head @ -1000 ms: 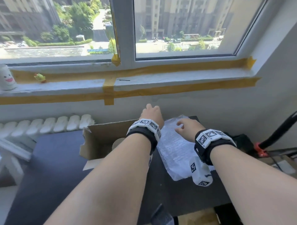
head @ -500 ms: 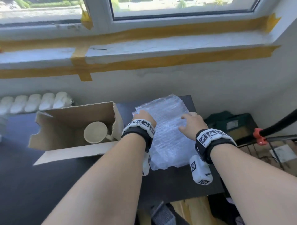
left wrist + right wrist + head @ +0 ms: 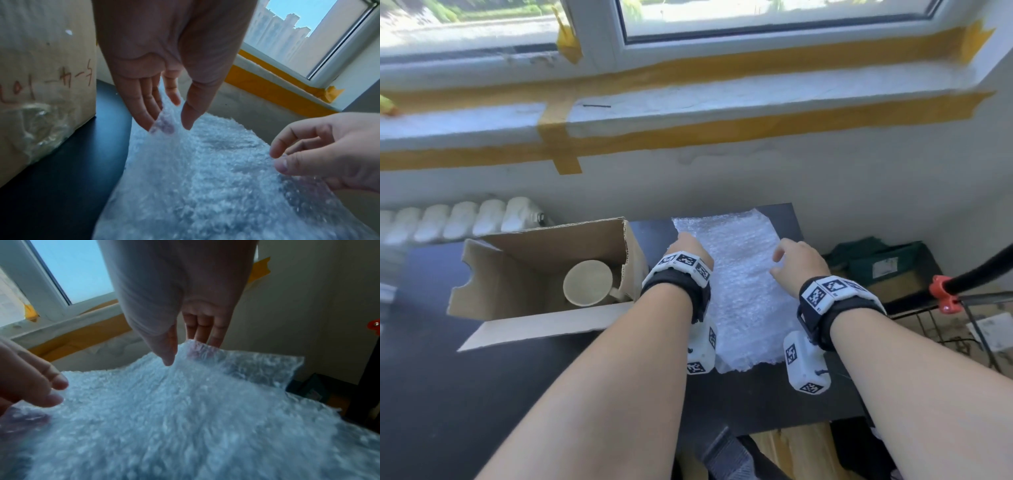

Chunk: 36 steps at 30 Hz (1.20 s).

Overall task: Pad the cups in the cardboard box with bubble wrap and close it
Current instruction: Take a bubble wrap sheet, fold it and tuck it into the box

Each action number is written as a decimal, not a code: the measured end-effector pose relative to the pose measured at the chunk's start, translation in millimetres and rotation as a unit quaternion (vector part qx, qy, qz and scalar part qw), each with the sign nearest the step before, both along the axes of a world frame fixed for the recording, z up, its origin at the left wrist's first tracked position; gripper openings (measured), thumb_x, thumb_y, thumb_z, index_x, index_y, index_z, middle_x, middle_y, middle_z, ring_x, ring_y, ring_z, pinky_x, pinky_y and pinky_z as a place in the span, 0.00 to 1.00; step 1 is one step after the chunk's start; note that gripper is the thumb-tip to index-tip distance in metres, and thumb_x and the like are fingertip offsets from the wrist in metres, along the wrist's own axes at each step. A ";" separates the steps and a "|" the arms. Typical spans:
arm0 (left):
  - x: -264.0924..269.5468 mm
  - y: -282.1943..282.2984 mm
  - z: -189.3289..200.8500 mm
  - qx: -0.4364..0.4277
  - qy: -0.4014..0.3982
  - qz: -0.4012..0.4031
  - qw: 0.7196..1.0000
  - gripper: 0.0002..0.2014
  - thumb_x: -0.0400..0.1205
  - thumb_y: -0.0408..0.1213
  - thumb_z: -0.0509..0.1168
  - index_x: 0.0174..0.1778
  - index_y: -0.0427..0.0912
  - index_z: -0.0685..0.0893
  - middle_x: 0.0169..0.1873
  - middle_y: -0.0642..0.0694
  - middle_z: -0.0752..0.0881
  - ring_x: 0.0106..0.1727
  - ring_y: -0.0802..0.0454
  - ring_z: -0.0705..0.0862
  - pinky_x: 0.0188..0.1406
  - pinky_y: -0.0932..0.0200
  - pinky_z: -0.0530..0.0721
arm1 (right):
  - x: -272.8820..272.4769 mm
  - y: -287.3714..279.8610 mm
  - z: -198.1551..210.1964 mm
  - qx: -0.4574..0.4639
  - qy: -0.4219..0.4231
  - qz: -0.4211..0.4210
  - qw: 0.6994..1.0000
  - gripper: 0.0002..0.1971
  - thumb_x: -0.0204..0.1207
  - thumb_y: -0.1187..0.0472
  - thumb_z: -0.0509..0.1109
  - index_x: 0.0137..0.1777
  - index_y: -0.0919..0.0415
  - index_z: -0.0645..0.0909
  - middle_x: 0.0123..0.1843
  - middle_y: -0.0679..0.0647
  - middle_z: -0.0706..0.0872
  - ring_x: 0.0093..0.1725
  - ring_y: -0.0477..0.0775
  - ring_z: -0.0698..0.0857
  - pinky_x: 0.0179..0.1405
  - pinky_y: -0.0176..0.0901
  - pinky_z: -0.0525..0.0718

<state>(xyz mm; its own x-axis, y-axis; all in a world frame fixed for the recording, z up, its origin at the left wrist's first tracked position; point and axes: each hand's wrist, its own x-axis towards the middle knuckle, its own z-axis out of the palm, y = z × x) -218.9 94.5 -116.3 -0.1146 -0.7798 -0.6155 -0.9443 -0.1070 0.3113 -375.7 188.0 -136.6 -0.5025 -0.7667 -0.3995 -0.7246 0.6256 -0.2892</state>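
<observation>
An open cardboard box (image 3: 544, 253) stands on the black table (image 3: 482, 394), with one pale cup (image 3: 588, 282) visible inside it. To its right lies a sheet of bubble wrap (image 3: 739, 274). My left hand (image 3: 688, 245) is at the sheet's left edge; in the left wrist view the left hand (image 3: 170, 125) pinches the raised edge, fingers under it and thumb above. My right hand (image 3: 787, 257) is at the right edge, and in the right wrist view the right hand (image 3: 185, 353) pinches the bubble wrap (image 3: 185, 402) the same way. The box wall (image 3: 41, 81) stands just left of my left hand.
The box's front flap (image 3: 544, 329) lies folded out toward me. A white radiator (image 3: 465, 219) runs behind the table on the left under a taped window sill (image 3: 688, 102). Right of the table are a green box (image 3: 883, 263), a black pole with a red clamp (image 3: 941, 294) and a wire rack.
My left hand came off the box's far side and moved right onto the bubble wrap's left edge. Both hands now lift the sheet's edges. The head view has tilted down.
</observation>
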 end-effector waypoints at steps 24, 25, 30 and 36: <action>124.2 -29.0 170.2 -0.130 0.216 -0.041 0.967 0.27 0.72 0.23 0.76 0.65 0.49 0.86 0.69 0.43 0.82 0.62 0.43 0.84 0.63 0.51 0.85 | 74.7 -31.0 155.5 -0.318 -0.209 -0.163 0.910 0.20 0.70 0.80 0.63 0.39 0.52 0.84 0.39 0.53 0.87 0.38 0.55 0.85 0.51 0.55 0.89; 134.7 -29.7 169.0 -0.144 0.217 -0.029 0.965 0.25 0.73 0.23 0.75 0.64 0.49 0.87 0.69 0.43 0.82 0.64 0.43 0.83 0.62 0.54 0.83 | 82.8 -31.4 155.7 -0.310 -0.209 -0.152 0.915 0.23 0.69 0.82 0.62 0.42 0.51 0.85 0.42 0.53 0.87 0.36 0.54 0.83 0.47 0.52 0.89; 185.5 -32.9 166.4 -0.175 0.254 0.067 0.949 0.19 0.75 0.23 0.73 0.59 0.46 0.90 0.64 0.43 0.86 0.53 0.50 0.82 0.54 0.62 0.78 | 119.2 -38.8 151.3 -0.292 -0.205 -0.113 0.927 0.22 0.73 0.77 0.65 0.52 0.51 0.90 0.47 0.52 0.84 0.34 0.56 0.82 0.33 0.44 0.82; 233.3 -37.1 171.5 -0.209 0.296 0.146 0.920 0.09 0.73 0.32 0.77 0.46 0.47 0.91 0.47 0.48 0.90 0.47 0.52 0.84 0.46 0.58 0.80 | 153.8 -52.2 166.4 -0.346 -0.212 -0.084 0.910 0.04 0.71 0.67 0.76 0.43 0.57 0.89 0.39 0.47 0.87 0.38 0.48 0.82 0.46 0.44 0.83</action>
